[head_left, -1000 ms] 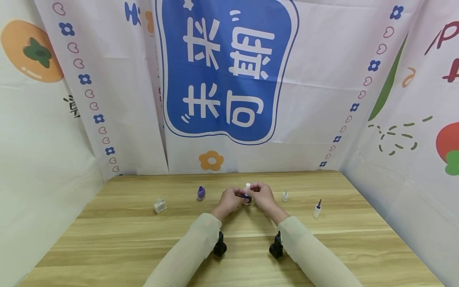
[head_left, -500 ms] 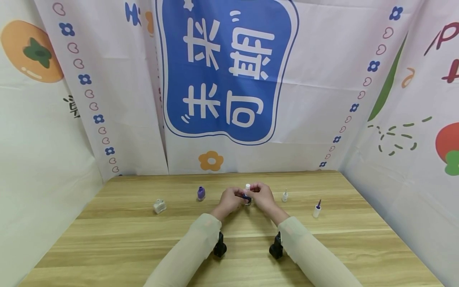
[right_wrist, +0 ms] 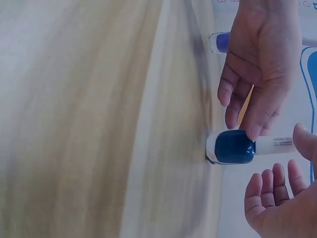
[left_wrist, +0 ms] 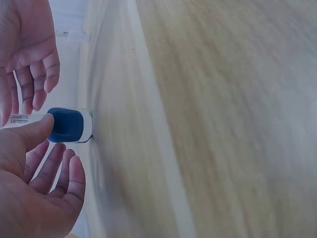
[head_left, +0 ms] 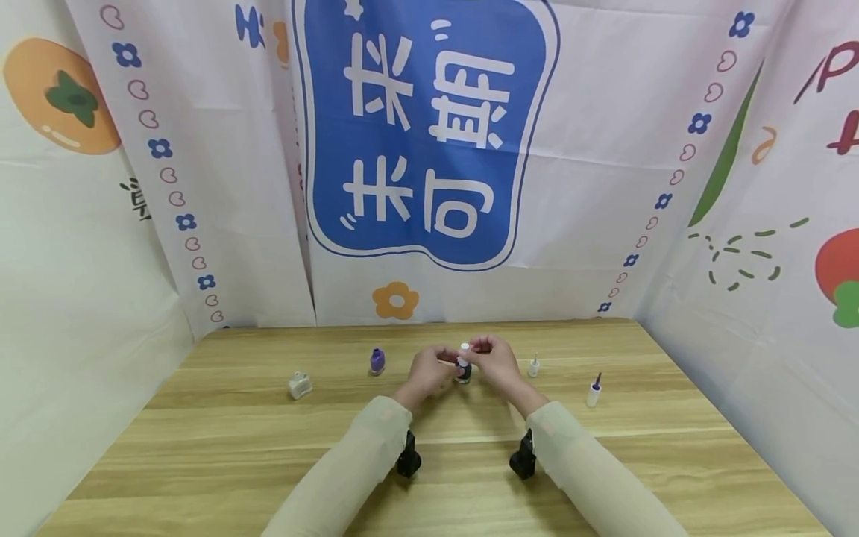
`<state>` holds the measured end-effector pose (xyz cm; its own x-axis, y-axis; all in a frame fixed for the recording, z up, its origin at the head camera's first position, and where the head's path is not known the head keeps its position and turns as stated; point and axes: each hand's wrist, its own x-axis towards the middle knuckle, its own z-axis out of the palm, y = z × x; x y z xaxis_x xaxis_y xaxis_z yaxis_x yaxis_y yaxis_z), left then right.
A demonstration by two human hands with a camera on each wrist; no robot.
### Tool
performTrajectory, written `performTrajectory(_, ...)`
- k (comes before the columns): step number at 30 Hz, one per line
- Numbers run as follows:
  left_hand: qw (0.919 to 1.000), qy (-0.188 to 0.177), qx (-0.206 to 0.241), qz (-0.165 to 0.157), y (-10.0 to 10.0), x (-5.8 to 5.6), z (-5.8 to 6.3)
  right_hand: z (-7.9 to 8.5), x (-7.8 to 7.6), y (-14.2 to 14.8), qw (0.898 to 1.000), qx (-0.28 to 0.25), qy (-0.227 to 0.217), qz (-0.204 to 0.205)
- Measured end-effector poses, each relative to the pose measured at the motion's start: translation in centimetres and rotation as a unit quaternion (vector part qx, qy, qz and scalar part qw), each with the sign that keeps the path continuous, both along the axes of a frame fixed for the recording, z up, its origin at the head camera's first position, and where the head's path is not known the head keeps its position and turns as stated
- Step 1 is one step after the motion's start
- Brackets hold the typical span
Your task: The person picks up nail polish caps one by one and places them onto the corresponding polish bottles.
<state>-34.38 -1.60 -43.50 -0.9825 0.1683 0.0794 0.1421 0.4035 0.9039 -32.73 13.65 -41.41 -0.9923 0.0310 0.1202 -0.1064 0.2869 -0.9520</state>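
Observation:
A dark blue nail polish bottle with a white cap on it stands upright on the wooden table. My left hand pinches the bottle near its shoulder, the thumb lying on the blue glass in the left wrist view. At the cap is my right hand, its thumb and index finger about the upper part, its other fingers loosely bent. How firmly these fingertips press on the cap is partly hidden.
An uncapped purple polish bottle and a whitish bottle stand to the left. On the right, a white cap with a pale brush and another with a purple brush stand brush up. Printed cloth hangs behind the table.
Both hands have shifted slightly apart, and their grips look looser. More of the blue bottle shows between them. The other bottles and caps have kept their places.

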Motion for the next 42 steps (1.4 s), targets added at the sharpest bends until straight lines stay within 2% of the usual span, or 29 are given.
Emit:
performTrajectory(7,0.9997,0.019,0.013,-0.004,-0.7,0.0,0.8,1.0,0.0,0.9,1.0,0.022,0.016,-0.005)
performTrajectory(17,0.9989,0.046,-0.002,-0.007,-2.3,0.6,2.0,2.7,0.6,2.4,0.999,0.042,0.029,0.001)
performTrajectory(21,0.9985,0.055,-0.002,-0.007,-3.4,0.9,2.6,3.4,1.1,3.2,0.998,0.05,0.04,0.016)
performTrajectory(27,0.9979,0.057,0.031,-0.001,-5.4,1.3,3.8,4.5,1.9,4.4,0.997,0.055,0.053,0.029)
performTrajectory(33,0.9958,0.079,0.047,0.003,-7.2,1.5,4.3,5.5,2.7,5.6,0.995,0.076,0.06,0.036)
performTrajectory(42,0.9961,0.068,0.055,0.008,-10.0,1.6,5.8,6.4,3.9,8.0,0.99,0.114,0.084,0.028)
